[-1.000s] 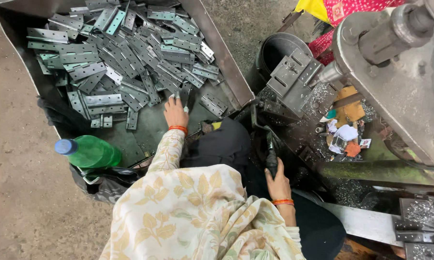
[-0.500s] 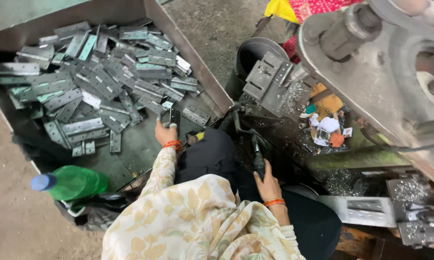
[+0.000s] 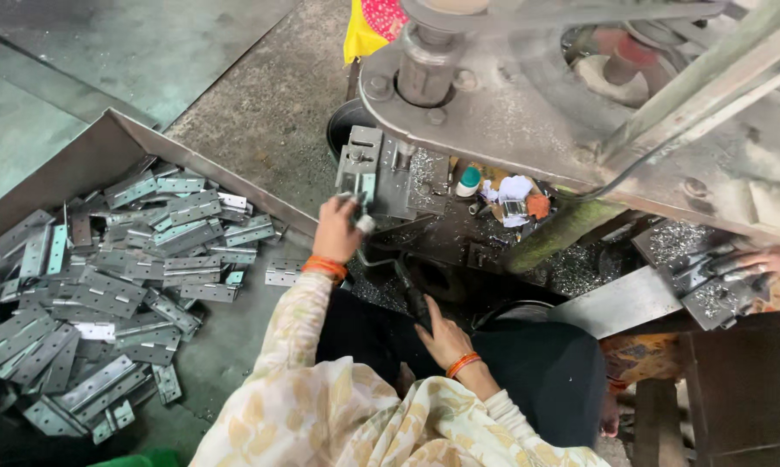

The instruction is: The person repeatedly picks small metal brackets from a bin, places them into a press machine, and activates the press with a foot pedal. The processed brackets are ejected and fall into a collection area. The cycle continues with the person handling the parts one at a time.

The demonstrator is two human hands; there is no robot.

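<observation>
Left hand (image 3: 338,229) grips a hinge plate (image 3: 361,218) at the press die (image 3: 381,169); right hand (image 3: 442,333) clasps the lever (image 3: 407,290); most hinges (image 3: 122,285) left of the die remain unpressed.

Flat grey metal hinge plates (image 3: 105,285) look smooth with a dull sheen; the big grey press machine (image 3: 580,112) is grimy, matt metal; the floral cream sleeve (image 3: 295,346) is soft cloth.

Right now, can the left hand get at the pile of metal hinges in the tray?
Probably yes. The left hand is up at the press die, and nothing lies between it and the pile of hinges in the open tray.
</observation>
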